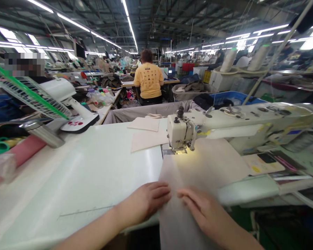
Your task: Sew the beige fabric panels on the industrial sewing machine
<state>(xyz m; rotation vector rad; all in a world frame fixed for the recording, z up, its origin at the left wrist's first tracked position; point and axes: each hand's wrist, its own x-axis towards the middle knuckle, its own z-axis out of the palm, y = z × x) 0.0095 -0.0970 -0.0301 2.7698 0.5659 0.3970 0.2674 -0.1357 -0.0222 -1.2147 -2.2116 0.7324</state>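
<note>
A large piece of light beige-grey fabric (182, 173) lies under the head of a sewing machine (182, 130) and hangs over the table's front edge toward me. My left hand (153, 198) is closed on the fabric's left edge, its fingers curled and the thumb hidden. To its right, my right hand (198, 208) pinches the same fabric between thumb and fingers. Both hands are close together in front of the lit needle area. Left of the machine head, cut fabric pieces (148, 139) lie overlapping on the pale table (101, 173).
A white fan with a green rim (31, 92) and a steel flask (43, 133) stand at the left. Behind the table is a cloth-lined bin (127, 113). A phone (266, 158) lies at the right. Ahead, a person in a yellow shirt (148, 80) sits facing away.
</note>
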